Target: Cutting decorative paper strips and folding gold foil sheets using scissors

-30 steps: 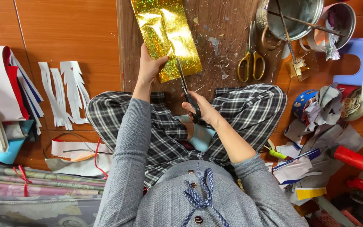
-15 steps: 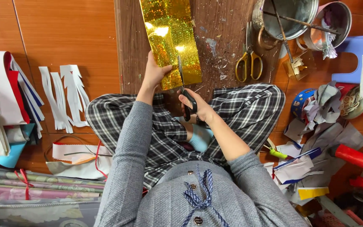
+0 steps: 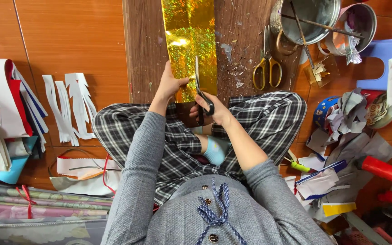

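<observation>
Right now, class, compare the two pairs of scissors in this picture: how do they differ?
The black-handled scissors are gripped in the right hand, blades pointing up the gold holographic sheet; the yellow-handled scissors lie untouched on the wooden board. The black pair overlaps the sheet, which the left hand steadies; the yellow pair lies off to the sheet's right. Both point away from the person.

I see no screens or signs. Right of centre, a round blue tape roll (image 3: 324, 112) with a printed label band. Bottom left of the frame, rolled patterned wrapping sheets (image 3: 46, 195), green and pink, tied with red ribbon. Nothing else packaged that I can tell.
</observation>
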